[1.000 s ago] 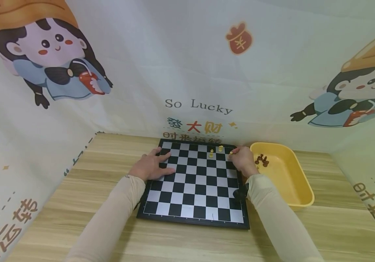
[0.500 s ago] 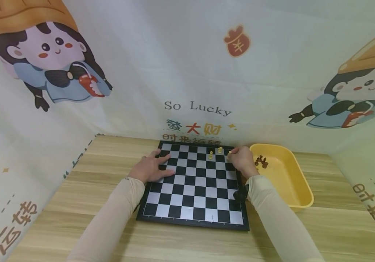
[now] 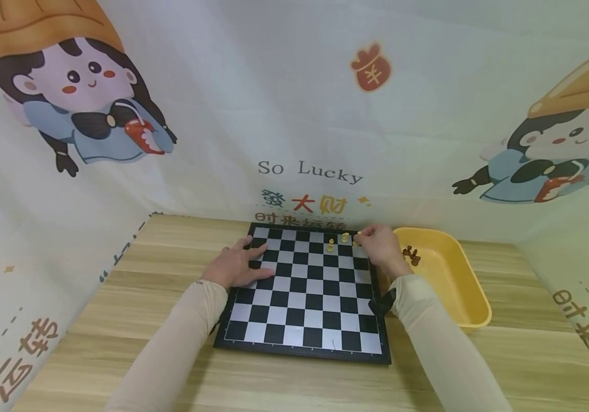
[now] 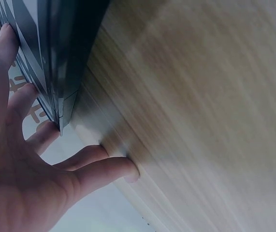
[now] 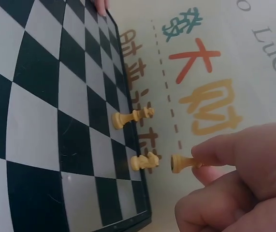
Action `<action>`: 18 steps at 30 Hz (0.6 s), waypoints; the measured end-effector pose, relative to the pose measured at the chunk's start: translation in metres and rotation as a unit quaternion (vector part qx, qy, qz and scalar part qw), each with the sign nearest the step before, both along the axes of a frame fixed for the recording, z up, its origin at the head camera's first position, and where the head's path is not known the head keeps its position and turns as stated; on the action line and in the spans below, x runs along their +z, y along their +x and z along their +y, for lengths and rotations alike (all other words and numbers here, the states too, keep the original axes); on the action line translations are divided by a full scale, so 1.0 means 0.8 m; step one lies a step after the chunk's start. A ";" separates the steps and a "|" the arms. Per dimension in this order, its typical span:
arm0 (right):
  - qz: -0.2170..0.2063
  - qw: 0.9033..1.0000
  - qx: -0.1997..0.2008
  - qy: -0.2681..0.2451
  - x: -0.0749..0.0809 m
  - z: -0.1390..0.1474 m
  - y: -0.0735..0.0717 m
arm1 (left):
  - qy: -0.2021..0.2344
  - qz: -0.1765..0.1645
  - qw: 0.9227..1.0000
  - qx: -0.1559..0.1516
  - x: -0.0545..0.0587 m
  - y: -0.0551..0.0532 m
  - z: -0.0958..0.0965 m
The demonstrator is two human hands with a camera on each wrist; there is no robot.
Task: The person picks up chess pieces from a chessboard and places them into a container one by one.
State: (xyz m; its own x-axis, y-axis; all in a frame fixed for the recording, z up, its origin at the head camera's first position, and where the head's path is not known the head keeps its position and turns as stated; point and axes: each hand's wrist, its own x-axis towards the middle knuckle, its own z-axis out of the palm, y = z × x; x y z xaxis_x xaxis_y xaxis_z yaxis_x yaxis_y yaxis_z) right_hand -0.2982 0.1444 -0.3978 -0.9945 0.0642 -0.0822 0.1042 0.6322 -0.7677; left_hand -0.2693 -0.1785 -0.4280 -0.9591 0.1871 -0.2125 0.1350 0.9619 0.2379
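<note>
- Right hand (image 5: pixel 249 179) pinches a pale chess piece (image 5: pixel 179 163) by its top, near the far right corner of the chessboard (image 3: pixel 299 280).
- Left hand (image 3: pixel 233 266) rests, spread wide, over the chessboard's left edge.
- The chess piece looks light, stiff, perhaps slippery; best held high.

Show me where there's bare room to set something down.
Bare: wooden table left of the left sleeve, and right of the yellow bin. Crowded: far right corner of the chessboard, with yellow chess pieces and the right hand.

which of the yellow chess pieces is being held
The yellow piece pinched by the right hand, its top partly hidden. The knight and the taller piece stand on the chessboard, untouched.
</note>
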 end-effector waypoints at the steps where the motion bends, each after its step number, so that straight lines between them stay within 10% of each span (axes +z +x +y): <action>1: 0.002 1.000 0.001 0.001 0.002 0.001 0.001 | 0.001 0.001 1.000 0.001 0.000 0.000 0.000; 18: -0.004 1.000 0.022 -0.019 0.033 0.048 0.013 | -0.002 0.006 1.000 -0.002 0.000 -0.001 0.001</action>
State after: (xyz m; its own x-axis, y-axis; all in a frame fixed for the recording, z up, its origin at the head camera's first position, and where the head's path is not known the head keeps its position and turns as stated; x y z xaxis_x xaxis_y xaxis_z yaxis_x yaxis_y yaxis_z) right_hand -0.2875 0.1827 -0.3715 -0.9956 0.0181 -0.0920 0.0840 0.6068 -0.7904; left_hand -0.2698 -0.1779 -0.4282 -0.9606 0.1905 -0.2022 0.1420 0.9623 0.2321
